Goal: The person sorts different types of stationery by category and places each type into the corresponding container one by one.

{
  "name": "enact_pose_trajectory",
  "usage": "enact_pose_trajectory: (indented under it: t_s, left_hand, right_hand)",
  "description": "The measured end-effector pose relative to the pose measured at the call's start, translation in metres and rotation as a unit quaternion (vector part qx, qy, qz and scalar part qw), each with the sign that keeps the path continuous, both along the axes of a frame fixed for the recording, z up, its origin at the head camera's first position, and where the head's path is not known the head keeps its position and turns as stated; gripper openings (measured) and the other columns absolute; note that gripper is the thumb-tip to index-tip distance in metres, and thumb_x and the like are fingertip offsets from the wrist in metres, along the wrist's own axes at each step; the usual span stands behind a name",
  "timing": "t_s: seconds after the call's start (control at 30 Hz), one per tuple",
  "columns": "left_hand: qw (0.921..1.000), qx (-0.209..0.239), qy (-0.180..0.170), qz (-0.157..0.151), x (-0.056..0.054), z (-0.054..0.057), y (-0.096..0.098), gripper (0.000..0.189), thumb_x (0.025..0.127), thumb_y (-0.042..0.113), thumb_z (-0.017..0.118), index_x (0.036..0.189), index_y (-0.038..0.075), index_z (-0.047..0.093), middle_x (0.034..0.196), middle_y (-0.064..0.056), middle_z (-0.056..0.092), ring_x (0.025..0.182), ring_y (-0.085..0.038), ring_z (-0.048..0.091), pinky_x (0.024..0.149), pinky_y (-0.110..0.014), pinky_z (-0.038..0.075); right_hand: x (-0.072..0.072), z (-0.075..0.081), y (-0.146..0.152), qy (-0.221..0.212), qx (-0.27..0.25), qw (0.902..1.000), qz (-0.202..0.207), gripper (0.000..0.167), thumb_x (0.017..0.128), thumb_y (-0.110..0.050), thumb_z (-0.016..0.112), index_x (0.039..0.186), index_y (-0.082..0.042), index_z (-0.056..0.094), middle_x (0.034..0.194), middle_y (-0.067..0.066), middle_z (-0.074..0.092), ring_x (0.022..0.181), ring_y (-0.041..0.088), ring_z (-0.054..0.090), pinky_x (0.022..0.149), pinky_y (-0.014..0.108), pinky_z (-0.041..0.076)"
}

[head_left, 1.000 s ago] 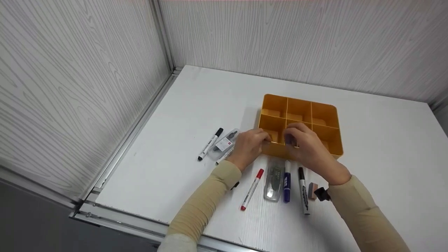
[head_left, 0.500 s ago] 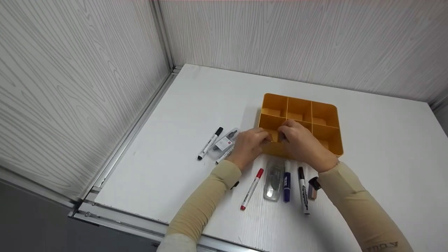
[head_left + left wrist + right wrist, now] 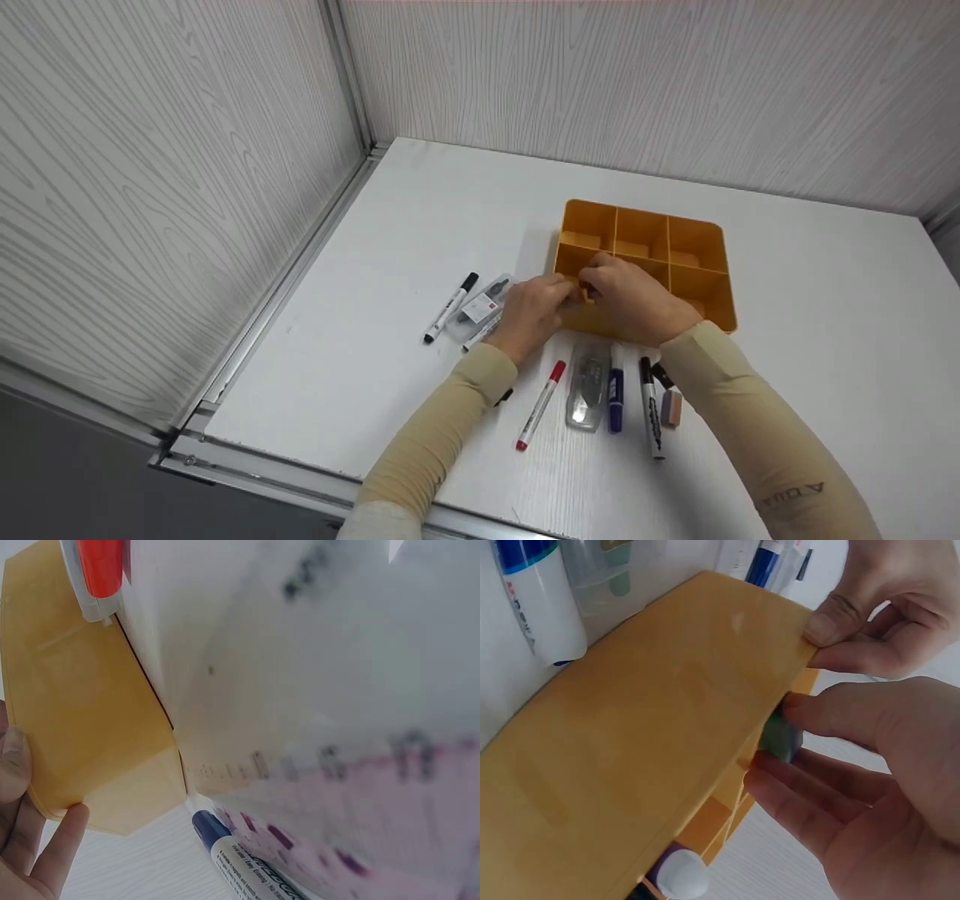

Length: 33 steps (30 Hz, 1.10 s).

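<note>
My left hand (image 3: 529, 309) grips the front left corner of an orange six-compartment organizer box (image 3: 596, 321). In the right wrist view, its thumb and a finger pinch the wall's edge. With thumb and fingertips, my right hand (image 3: 877, 780) pinches a small green eraser-like block (image 3: 781, 736) at the box's open side. From the head view, that right hand reaches into the front left compartment, just beside the left hand, and hides the block. The left wrist view shows the fingers (image 3: 64, 847) at the box corner.
Before the box lie a red marker (image 3: 540, 405), a clear case (image 3: 587, 390), a blue marker (image 3: 615, 394), a black-capped marker (image 3: 650, 409) and a two-tone eraser (image 3: 671, 409). Left of it are another black marker (image 3: 451, 309) and a labelled case (image 3: 480, 307). Walls stand left and behind.
My right hand has moved left across the box, from the front middle compartment to the front left one, close to my left hand. The left hand and the box have stayed put.
</note>
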<state>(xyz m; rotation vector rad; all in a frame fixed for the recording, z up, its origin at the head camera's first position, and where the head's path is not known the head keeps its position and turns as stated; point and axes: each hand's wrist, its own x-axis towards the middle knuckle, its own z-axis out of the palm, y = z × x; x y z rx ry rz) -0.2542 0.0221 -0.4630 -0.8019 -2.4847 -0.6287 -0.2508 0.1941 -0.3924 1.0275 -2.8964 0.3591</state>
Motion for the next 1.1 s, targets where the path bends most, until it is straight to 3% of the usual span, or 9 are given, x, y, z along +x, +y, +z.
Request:
enact_pose_trajectory:
  t_s: [0.13, 0.4, 0.8, 1.1]
  left_hand:
    - [1.0000, -0.007, 0.001, 0.004, 0.001, 0.001, -0.001, 0.010, 0.091, 0.007, 0.067, 0.095, 0.014, 0.073, 0.094, 0.003, 0.074, 0.081, -0.011, 0.068, 0.072, -0.021, 0.055]
    - [0.9999, -0.013, 0.005, 0.008, 0.000, 0.001, 0.001, 0.014, 0.089, 0.006, 0.067, 0.097, 0.014, 0.076, 0.095, 0.003, 0.075, 0.082, -0.010, 0.069, 0.073, -0.020, 0.055]
    - [0.9999, -0.009, 0.002, 0.010, 0.000, 0.000, -0.001, 0.018, 0.089, 0.001, 0.065, 0.098, 0.014, 0.076, 0.092, 0.003, 0.074, 0.080, -0.010, 0.068, 0.073, -0.019, 0.055]
    - [0.9999, -0.010, -0.004, 0.010, 0.000, 0.000, 0.001, 0.021, 0.088, 0.000, 0.065, 0.098, 0.015, 0.076, 0.093, 0.004, 0.073, 0.081, -0.010, 0.068, 0.073, -0.019, 0.054]
  right_hand:
    - [-0.005, -0.002, -0.003, 0.002, 0.037, 0.9993, -0.002, 0.019, 0.085, -0.009, 0.077, 0.102, -0.004, 0.071, 0.095, 0.014, 0.063, 0.082, 0.024, 0.060, 0.077, 0.035, 0.057]
    - [-0.018, -0.006, -0.006, 0.024, 0.102, 0.9945, 0.003, 0.008, 0.084, -0.004, 0.075, 0.092, -0.004, 0.074, 0.088, 0.013, 0.069, 0.080, 0.028, 0.061, 0.085, 0.048, 0.054]
    - [-0.034, -0.009, -0.017, -0.042, 0.130, 0.9901, -0.034, 0.006, 0.088, -0.008, 0.073, 0.094, -0.008, 0.072, 0.092, 0.010, 0.073, 0.082, 0.026, 0.062, 0.093, 0.052, 0.050]
    - [-0.045, -0.012, -0.019, -0.130, 0.116, 0.9803, -0.093, 0.008, 0.092, -0.008, 0.067, 0.095, -0.010, 0.074, 0.083, 0.007, 0.072, 0.079, 0.026, 0.059, 0.106, 0.071, 0.031]
